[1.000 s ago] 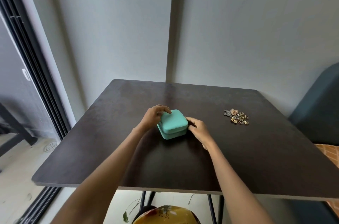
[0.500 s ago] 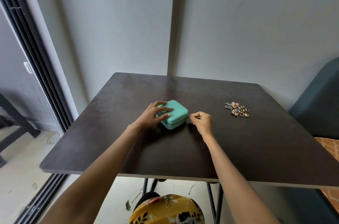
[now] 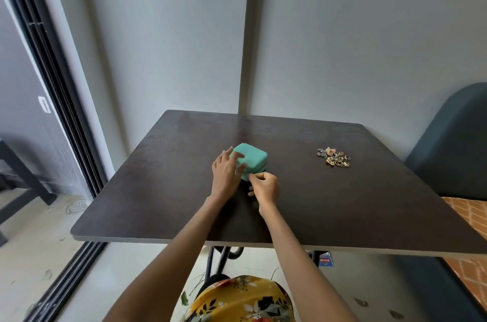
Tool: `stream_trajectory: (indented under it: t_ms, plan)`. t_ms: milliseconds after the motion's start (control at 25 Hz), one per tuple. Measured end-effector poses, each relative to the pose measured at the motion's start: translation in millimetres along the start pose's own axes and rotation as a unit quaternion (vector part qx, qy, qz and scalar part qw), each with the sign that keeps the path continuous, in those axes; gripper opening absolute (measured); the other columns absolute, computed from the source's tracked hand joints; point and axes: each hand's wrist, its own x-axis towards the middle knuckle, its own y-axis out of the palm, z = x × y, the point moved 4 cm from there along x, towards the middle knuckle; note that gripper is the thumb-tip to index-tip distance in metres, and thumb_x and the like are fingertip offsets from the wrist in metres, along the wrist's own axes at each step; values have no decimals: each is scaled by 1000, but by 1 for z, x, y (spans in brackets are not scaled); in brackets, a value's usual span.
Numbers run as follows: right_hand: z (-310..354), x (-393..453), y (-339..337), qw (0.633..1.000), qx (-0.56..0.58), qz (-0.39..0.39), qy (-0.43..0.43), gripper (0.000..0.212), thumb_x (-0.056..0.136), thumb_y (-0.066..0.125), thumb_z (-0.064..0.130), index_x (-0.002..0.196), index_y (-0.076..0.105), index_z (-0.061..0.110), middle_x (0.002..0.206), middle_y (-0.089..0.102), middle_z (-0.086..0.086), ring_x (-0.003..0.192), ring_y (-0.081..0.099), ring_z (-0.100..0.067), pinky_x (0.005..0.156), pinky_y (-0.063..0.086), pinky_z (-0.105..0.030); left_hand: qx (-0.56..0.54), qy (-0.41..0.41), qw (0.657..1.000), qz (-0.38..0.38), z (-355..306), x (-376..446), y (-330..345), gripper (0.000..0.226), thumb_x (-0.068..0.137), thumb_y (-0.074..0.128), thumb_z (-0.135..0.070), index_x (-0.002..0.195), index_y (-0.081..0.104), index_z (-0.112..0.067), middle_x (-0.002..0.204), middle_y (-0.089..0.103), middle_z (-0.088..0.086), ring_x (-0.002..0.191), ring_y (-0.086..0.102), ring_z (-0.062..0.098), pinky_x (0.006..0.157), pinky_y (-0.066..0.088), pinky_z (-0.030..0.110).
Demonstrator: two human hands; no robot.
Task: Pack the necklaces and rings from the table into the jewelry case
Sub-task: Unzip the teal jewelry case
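Note:
A small teal jewelry case [image 3: 253, 157] sits closed near the middle of the dark table [image 3: 342, 205]. My left hand [image 3: 226, 174] rests flat on the case's left side with straight fingers spread over the lid. At the case's near corner, my right hand [image 3: 264, 187] pinches something small, apparently the zipper pull; the pull itself is too small to see. A pile of rings and necklaces [image 3: 334, 157] lies on the table to the right of the case, well apart from both hands.
The table stands against a grey wall. A dark sliding door frame [image 3: 60, 116] runs along the left. A dark blue cushioned seat [image 3: 453, 147] stands at the right, with an orange patterned surface below it.
My right hand has slid from the case's right side round to its near corner, still pinching. My left hand has stayed on the lid, its fingers spread wider.

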Motion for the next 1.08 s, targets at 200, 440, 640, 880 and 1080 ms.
stream_trajectory:
  t_ms: [200,440,640,880,1080]
  plan:
    - [-4,4,2,999,23,31,29,22,83,67,31,75,66,11,64,63,1,46,55,-12,47,48,-23,155,117,981,-9,-1,-18,3,28,81,68,-30,105,59,-18,145,38,12,141,25,32,115,6,51]
    - [-8,11,3,993,86,65,40,23,86,62,29,86,66,7,81,68,-7,65,63,-14,55,55,-26,155,112,980,-52,-6,-15,0,11,77,72,-34,75,69,-24,136,51,8,135,38,32,114,9,53]
    - [0,27,3,996,32,-88,-8,49,80,58,49,104,55,7,110,57,-11,98,59,-28,84,52,-45,105,75,990,-58,-4,-13,-2,11,77,67,-36,74,69,-26,148,39,2,144,20,27,114,-13,48]
    - [5,48,25,992,-100,25,-70,77,61,54,65,125,56,23,119,64,-3,111,57,-23,96,47,-42,48,-65,996,-23,54,-3,-32,11,79,68,-37,87,72,-31,153,28,-3,146,7,21,114,-10,54]
    - [-1,70,33,987,-83,109,-87,75,61,60,61,126,58,26,124,63,7,113,59,-13,100,46,-41,100,-103,989,-23,100,22,-57,14,82,66,-43,89,74,-34,153,29,-1,147,6,22,112,-13,56]
